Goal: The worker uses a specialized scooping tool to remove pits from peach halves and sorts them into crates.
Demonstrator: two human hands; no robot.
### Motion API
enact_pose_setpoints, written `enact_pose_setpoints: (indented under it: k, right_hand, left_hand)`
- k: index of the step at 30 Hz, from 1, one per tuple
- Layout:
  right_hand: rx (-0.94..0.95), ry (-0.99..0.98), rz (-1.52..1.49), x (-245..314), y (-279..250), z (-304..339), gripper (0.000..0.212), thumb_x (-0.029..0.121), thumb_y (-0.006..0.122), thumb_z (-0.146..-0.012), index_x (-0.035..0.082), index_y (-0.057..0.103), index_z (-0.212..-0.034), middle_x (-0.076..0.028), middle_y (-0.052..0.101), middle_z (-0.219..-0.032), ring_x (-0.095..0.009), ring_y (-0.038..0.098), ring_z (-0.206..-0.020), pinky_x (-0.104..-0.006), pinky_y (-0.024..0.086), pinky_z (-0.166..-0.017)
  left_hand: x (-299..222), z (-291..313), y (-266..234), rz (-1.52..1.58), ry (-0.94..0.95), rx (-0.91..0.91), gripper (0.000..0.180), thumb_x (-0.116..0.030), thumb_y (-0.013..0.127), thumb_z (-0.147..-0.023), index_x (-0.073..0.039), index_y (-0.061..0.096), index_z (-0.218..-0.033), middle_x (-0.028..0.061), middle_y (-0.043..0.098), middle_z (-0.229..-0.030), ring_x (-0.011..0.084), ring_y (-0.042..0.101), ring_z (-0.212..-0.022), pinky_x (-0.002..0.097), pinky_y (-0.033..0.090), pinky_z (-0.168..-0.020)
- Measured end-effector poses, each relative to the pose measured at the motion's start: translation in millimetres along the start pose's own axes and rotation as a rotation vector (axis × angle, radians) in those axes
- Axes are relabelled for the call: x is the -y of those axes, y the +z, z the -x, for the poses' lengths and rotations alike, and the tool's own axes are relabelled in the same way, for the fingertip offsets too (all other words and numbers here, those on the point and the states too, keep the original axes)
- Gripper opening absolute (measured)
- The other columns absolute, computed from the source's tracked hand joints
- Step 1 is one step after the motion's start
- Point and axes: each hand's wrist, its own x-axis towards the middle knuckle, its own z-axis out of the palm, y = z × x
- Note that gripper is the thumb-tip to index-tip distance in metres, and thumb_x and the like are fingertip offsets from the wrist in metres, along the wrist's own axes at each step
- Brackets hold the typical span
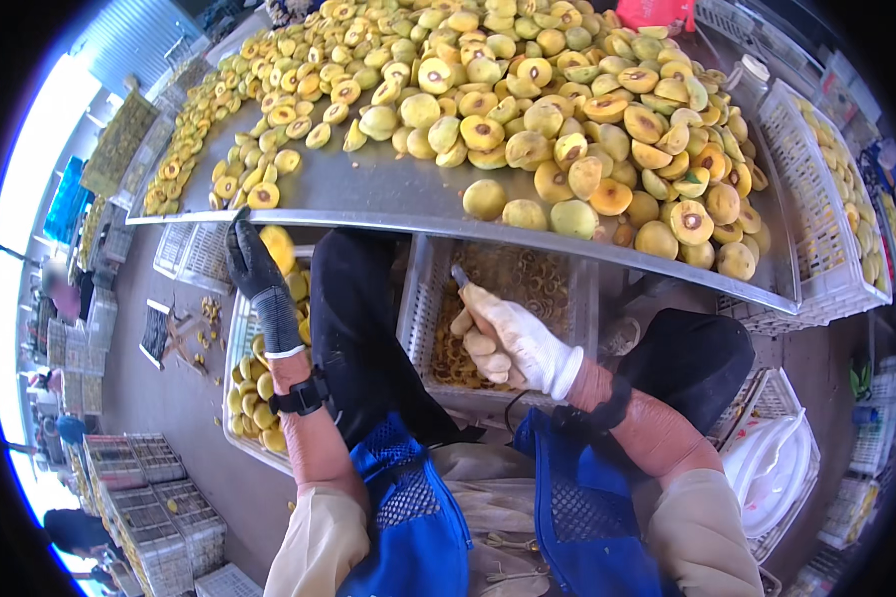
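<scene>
My left hand point(248, 261), in a dark grey glove, is at the near edge of the metal table point(388, 179) with its fingers stretched toward the edge. A yellow fruit half point(278, 249) hangs just right of those fingers, over a white crate point(237, 343) of yellow fruit; I see no firm grip on it. In a white glove, my right hand point(508, 340) is closed around a small tool with a short metal tip point(459, 275), its handle mostly hidden. Below that hand sits a crate point(418, 298) of brownish ring-shaped scraps and pits. Halved yellow stone fruit point(528, 109) is heaped on the table.
A tall white crate of fruit point(816, 199) stands against the table's right end. At lower right is a basket with a white plastic lid or tray point(767, 468). Stacked crates point(139, 497) stand at left. My knees are under the table edge, either side of the scrap crate.
</scene>
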Motion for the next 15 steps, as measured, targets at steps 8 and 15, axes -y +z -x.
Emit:
enact_pose_setpoints:
  k: [8,15]
  right_hand:
    - [-0.073,-0.070,0.079,12.7,9.3,9.7,0.048,0.053,0.043,-0.090,0.005,0.049,-0.088,0.003,0.039,-0.054,-0.008,0.033,-0.038,-0.0227,0.029,-0.034]
    - [-0.082,-0.177,0.033,19.8,12.8,16.5,0.048,0.050,0.045,-0.091,0.003,0.051,-0.087,0.001,0.042,-0.053,-0.009,0.035,-0.035,-0.0232,0.030,-0.032]
  left_hand:
    - [-52.4,-8.3,153.2,0.317,-0.020,0.608,0.040,-0.028,0.062,-0.083,0.000,0.057,-0.111,0.0171,0.061,-0.107,0.0252,0.057,-0.100,0.0333,0.045,-0.086]
    - [-83.7,-13.5,241.0,-0.102,0.224,1.005,0.066,-0.047,0.065,-0.075,-0.001,0.051,-0.121,0.0203,0.055,-0.119,0.0342,0.052,-0.110,0.0371,0.041,-0.093]
